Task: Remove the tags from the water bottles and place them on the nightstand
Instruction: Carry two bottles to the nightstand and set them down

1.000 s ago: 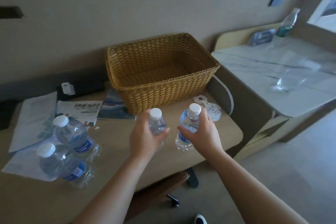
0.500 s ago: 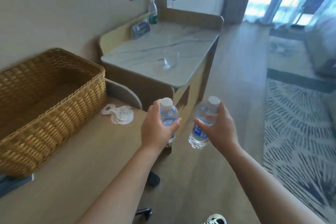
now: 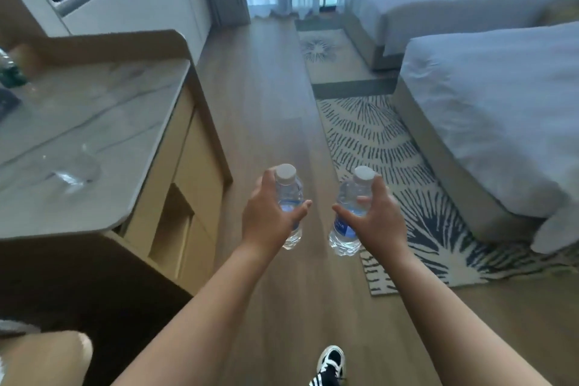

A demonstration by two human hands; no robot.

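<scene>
at 6 o'clock a black sneaker (image 3: 330,362) with white stripes on smooth wood-plank floor (image 3: 266,103); just above centre the left hand (image 3: 270,213) has its fingers curled round a clear ribbed plastic bottle (image 3: 289,197), white round cap up; the right hand (image 3: 374,217) grips a second bottle (image 3: 346,226) with a blue label, both upright over the floor; 9 o'clock a marble-look counter (image 3: 94,122) with rounded corners; 3 o'clock a spiky-patterned rug (image 3: 391,147); 1 o'clock two white beds (image 3: 495,97)
</scene>
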